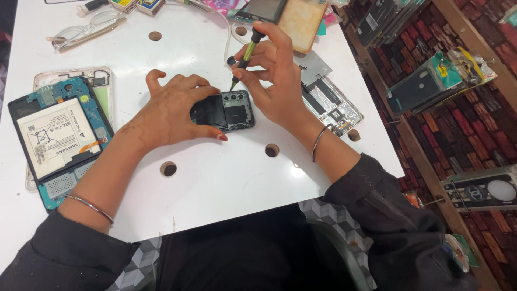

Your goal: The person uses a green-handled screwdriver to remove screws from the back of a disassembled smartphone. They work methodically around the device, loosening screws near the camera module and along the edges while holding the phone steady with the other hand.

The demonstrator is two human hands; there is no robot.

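A dark opened smartphone (229, 110) lies on the white table (215, 178), its inner parts and camera cluster exposed. My left hand (169, 110) rests over its left half and holds it down. My right hand (274, 75) grips a small screwdriver (246, 56) with a green and black handle. Its tip touches the phone's upper edge near the cameras.
An opened tablet (59, 137) with a white battery lies at the left. Another dismantled phone (331, 102) lies to the right of my right hand. Glasses (86, 29), small boxes and other phones sit at the far edge. Round holes (272, 150) dot the tabletop. Phone cases hang on the right.
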